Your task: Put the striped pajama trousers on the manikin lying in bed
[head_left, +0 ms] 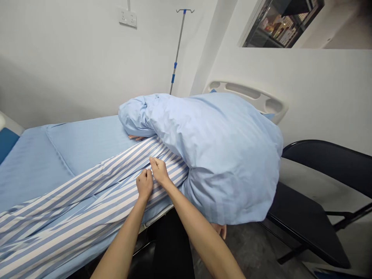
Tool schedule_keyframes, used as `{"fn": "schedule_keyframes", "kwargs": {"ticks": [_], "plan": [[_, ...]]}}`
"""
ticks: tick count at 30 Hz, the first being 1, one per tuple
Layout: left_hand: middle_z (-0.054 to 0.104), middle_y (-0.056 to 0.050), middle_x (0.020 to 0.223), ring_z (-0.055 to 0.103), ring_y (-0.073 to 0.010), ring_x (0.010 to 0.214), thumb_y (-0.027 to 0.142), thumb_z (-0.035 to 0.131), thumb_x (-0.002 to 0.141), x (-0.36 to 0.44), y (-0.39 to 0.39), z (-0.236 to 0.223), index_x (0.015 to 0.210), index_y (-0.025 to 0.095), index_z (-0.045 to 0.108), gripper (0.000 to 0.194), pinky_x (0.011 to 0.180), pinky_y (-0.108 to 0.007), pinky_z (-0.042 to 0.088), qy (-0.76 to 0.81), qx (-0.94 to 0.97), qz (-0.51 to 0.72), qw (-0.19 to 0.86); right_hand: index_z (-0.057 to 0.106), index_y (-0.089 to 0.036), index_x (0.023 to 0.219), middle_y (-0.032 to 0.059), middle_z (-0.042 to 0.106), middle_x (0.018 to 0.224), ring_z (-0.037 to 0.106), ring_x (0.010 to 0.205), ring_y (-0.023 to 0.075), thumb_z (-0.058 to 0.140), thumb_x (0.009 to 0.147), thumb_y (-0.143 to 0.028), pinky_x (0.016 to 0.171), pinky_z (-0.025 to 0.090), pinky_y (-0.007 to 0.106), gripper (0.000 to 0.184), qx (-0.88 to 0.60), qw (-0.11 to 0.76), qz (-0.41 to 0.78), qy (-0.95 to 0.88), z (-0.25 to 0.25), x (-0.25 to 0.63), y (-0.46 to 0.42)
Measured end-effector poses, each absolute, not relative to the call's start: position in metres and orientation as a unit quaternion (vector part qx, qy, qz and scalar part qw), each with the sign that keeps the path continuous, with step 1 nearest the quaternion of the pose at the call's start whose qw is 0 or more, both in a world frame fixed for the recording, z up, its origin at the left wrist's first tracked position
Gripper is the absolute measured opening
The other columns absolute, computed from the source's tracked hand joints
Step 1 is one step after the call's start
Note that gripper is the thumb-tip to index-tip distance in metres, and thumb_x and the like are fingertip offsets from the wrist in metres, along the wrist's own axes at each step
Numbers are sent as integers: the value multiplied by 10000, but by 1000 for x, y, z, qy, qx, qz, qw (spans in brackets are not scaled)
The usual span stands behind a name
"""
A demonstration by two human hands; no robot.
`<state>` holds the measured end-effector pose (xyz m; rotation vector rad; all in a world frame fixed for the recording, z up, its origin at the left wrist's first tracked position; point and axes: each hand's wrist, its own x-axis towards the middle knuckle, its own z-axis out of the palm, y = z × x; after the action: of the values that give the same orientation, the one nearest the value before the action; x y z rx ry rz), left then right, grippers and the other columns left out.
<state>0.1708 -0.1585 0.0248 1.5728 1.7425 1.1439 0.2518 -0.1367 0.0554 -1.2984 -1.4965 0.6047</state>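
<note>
Hospital room or ward: a metal IV pole against the wall at top centre of the frame, a hospital bed with blue sheets, its moulded plastic headboard at centre right, and blue-and-white striped hospital cloth at lower left.

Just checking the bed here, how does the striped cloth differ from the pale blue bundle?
The striped cloth has blue and white stripes; the pale blue bundle is plain. The striped cloth lies low along the bed, while the bundle bulges high over its edge. The left hand and right hand touch the striped cloth, not the bundle. Both are soft, blue-toned fabric.
</note>
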Motion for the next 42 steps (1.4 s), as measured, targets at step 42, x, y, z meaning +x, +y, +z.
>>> {"fn": "schedule_keyframes", "kwargs": {"ticks": [42], "plan": [[596,-37,624,490,-146,593,295,336,854,207,-138,29,585,204,472,315,586,-263,261,661,577,409,250,344,-198,537,-39,374,503,343,500,107,355,878,-434,498,274,235,415,-533,515,280,-610,52,281,-127]]}}
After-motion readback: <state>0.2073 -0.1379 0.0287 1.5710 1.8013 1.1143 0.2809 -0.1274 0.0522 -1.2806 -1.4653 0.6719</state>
